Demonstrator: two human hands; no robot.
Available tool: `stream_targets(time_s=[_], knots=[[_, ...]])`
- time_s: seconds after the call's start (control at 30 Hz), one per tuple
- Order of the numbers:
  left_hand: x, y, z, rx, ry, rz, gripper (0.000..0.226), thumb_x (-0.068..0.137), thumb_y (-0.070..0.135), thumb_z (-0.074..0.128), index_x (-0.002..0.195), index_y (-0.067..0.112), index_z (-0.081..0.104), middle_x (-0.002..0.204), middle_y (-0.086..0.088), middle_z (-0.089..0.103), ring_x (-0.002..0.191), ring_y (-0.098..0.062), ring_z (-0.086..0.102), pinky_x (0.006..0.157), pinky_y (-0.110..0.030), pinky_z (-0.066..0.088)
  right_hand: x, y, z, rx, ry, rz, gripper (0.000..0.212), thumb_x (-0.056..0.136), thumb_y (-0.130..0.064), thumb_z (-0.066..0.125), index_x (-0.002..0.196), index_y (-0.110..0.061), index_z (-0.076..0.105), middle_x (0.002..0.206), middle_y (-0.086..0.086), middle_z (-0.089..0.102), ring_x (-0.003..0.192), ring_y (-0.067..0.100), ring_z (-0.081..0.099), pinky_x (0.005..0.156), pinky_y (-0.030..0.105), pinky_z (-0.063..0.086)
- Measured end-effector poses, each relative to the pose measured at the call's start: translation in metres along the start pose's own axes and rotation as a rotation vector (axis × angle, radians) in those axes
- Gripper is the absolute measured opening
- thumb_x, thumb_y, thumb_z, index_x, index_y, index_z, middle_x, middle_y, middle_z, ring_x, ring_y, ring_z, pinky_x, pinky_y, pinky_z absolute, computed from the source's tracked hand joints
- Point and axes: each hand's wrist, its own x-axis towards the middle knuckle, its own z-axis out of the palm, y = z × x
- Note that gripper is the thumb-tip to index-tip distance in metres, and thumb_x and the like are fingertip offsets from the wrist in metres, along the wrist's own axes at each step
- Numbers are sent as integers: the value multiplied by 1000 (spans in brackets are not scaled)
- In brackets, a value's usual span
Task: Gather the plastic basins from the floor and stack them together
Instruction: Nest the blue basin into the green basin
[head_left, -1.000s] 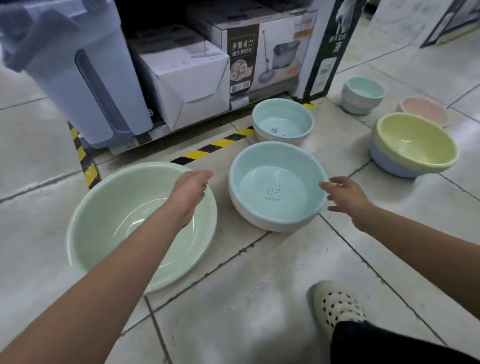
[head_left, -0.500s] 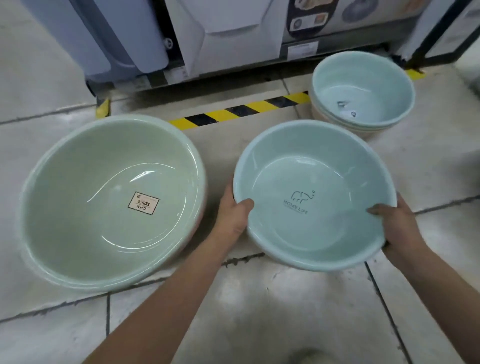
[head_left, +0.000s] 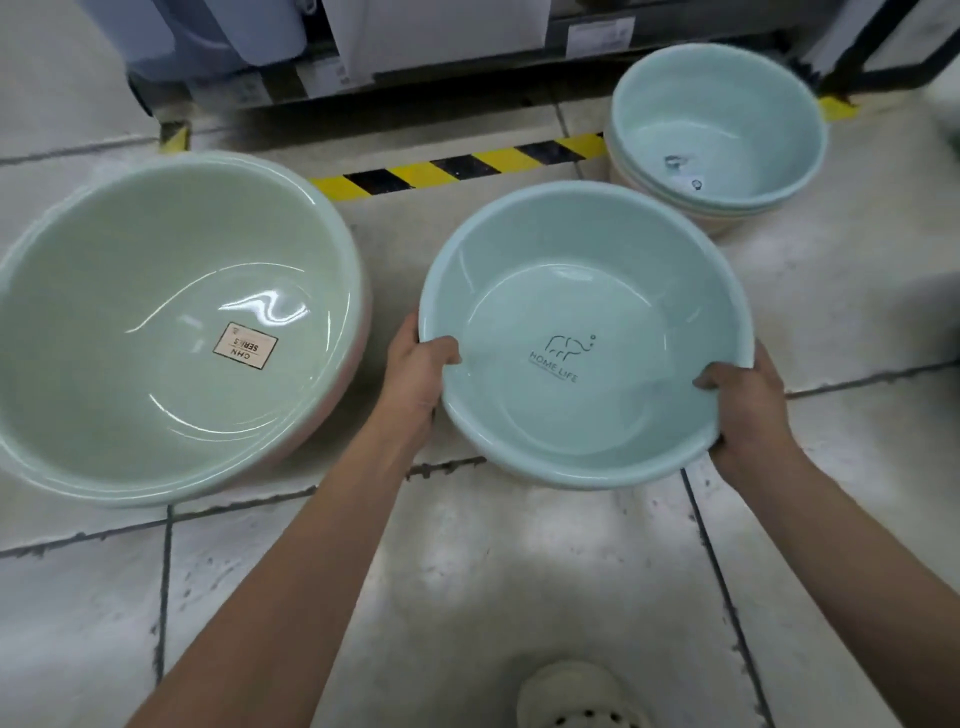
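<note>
The blue basin (head_left: 582, 338) is just right of the large green basin (head_left: 176, 322), held by opposite rims. The left hand (head_left: 421, 369) and right hand (head_left: 748, 410) each have a grip curled over the edge, thumbs inside. Whether it is clear of the floor (head_left: 467, 571) I cannot tell. This looks like the pick-up step. The next move probably calls for carrying it left and lowering it level into the green basin, which seems wide enough to nest it.
</note>
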Motion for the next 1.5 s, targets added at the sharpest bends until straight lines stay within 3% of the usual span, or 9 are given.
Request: stream_targets(time_s=[0.27,0.43,0.57,0.7,0.93,1.07,1.23,1.37,1.5], knots=[[-32,56,-4,28,-14,145,34,71,-7,50,95,11,66,83,-7,69,78,-28,63,71,-39,51,-29,-41,7,74,-101,-21,62,64,7,41,115,-20,65,107,11,69,86,31,63,63,35,56],[-57,123,-29,-8,22,252,33,66,-5,51,92,8,66,88,-13,69,80,-31,64,72,-41,53,-54,-105,38,0,-205,-170,64,60,5,45,115,-21,66,120,9,71,103,32,65,88,45,54],[-78,170,-65,-93,151,326,21,66,-5,52,81,7,61,75,-6,64,70,-26,59,63,-32,47,-82,-151,94,-60,-292,-239,52,67,5,43,106,-22,64,99,4,69,87,26,63,74,34,52],[-95,202,-120,-51,270,343,23,67,-4,52,85,7,62,75,-7,60,69,-25,55,61,-29,44,-112,-167,152,-52,-381,-272,59,62,6,45,114,-13,65,96,8,70,82,28,65,70,34,56],[-109,208,-230,160,478,283,14,73,-6,56,78,7,58,80,-13,54,74,-27,53,67,-36,45,-163,-129,239,-101,-568,-234,45,73,14,41,104,-12,62,84,2,65,70,19,59,58,22,49],[-101,186,-277,188,521,259,13,78,-8,56,82,4,60,83,-13,58,75,-29,56,69,-37,47,-173,-90,278,-116,-626,-169,54,69,14,41,114,-9,61,92,7,67,78,25,60,58,23,49],[-75,147,-316,198,542,219,22,76,-8,57,96,-1,64,90,-17,61,79,-30,58,71,-40,47,-172,-42,302,-188,-616,-133,57,71,12,41,119,-13,59,96,4,67,80,24,60,58,24,48],[-58,112,-327,182,565,162,22,74,-12,58,93,-2,64,86,-16,61,78,-31,58,70,-42,48,-170,-18,310,-242,-588,-143,55,74,12,41,116,-17,61,89,-2,68,76,19,62,50,19,47],[-43,100,-328,143,620,166,25,67,-10,61,83,10,66,82,-11,64,79,-30,62,79,-46,56,-160,-3,316,-268,-529,-179,52,73,10,43,109,-21,63,87,-2,68,74,19,61,62,26,49]])
